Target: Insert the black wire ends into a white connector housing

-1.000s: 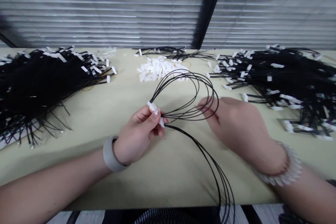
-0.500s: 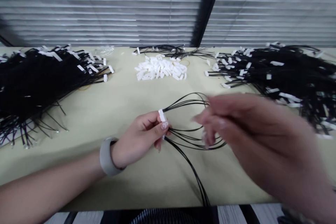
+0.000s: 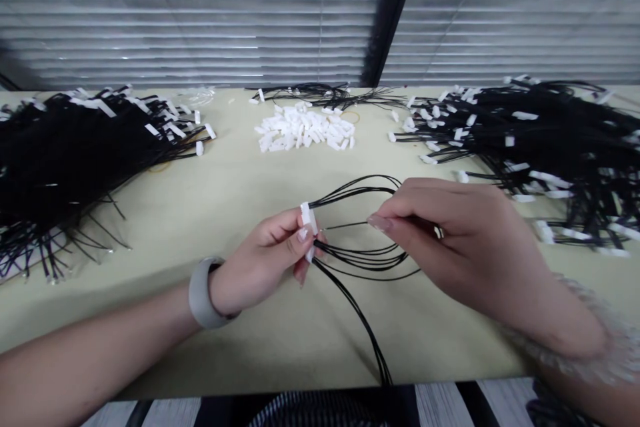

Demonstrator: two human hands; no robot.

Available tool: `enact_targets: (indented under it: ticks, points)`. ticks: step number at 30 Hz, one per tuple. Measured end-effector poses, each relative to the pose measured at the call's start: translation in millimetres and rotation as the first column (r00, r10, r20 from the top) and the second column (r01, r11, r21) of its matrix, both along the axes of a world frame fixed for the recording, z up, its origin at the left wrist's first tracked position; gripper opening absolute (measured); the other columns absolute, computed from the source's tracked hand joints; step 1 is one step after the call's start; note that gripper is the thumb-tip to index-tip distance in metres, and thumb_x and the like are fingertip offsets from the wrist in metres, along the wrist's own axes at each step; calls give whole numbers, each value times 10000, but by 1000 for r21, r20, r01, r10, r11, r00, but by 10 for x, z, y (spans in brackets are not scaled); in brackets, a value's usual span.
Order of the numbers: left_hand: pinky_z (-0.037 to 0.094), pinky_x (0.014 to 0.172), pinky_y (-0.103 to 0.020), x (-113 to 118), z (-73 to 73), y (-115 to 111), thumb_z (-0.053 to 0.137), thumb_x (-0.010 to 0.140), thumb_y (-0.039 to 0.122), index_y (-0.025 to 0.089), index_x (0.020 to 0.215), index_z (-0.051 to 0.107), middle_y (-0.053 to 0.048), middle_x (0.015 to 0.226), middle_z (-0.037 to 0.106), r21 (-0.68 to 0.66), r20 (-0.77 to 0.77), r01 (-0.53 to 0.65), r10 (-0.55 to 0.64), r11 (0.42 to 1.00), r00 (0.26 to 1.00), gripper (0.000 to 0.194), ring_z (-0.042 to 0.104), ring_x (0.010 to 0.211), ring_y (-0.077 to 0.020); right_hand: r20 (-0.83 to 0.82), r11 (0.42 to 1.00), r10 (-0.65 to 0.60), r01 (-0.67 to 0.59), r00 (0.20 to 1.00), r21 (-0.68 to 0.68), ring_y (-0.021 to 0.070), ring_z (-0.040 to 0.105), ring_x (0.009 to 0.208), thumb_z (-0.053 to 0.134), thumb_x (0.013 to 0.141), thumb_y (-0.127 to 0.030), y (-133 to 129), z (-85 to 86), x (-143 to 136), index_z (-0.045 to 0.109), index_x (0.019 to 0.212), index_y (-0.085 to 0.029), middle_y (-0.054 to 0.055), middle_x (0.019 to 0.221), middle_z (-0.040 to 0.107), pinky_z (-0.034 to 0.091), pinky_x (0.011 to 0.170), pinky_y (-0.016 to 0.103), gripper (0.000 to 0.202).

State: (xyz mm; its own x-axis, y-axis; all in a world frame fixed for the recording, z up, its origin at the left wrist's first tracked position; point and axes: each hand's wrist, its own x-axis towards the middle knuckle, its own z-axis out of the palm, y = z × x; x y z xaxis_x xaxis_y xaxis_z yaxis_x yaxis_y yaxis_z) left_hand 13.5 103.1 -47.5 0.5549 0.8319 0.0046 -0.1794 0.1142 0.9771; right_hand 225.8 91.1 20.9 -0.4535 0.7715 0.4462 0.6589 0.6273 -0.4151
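Note:
My left hand [image 3: 265,250] pinches a long white connector [image 3: 308,217] between thumb and fingers near the middle of the view. Several black wires [image 3: 360,255] run out of its right side and loop to the right; more hang down toward the table's front edge. My right hand [image 3: 450,233] is closed in a pinch on a single black wire [image 3: 345,225], whose thin tip lies close to the connector. The upper wire loop passes behind or into the right hand's fingers; exactly where is hidden.
A heap of white connectors [image 3: 305,128] lies at the back centre, with loose black wires [image 3: 325,95] behind it. Large piles of black wires with white connectors lie left [image 3: 75,147] and right [image 3: 550,127]. Window blinds [image 3: 200,13] stand behind the table [image 3: 225,193].
My right hand has moved slightly left and its fingers have closed on a single wire, now held near the connector. My left hand keeps its hold, almost unmoved.

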Motion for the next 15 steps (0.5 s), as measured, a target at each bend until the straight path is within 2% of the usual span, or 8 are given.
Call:
enact_targets:
  ticks: [10, 15]
  points:
    - [407, 465, -164, -7, -3, 0, 510, 861, 358, 162, 825, 564, 21, 666, 500, 16, -27, -1, 2, 1000, 1000, 206, 440, 505, -50, 9, 997, 28, -29, 1000, 67, 39, 471, 571, 542, 803, -104, 16, -25, -10, 597, 724, -164, -36, 627, 551, 353, 529, 172, 113]
    - [425, 479, -159, -11, -7, -3, 508, 867, 330, 174, 818, 558, 5, 765, 538, -12, -20, 24, -24, 1000, 999, 170, 474, 561, -56, 48, 990, 91, -95, 995, 100, 50, 511, 627, 517, 826, -105, 33, -53, 20, 609, 737, -154, -9, 680, 578, 382, 551, 174, 136]
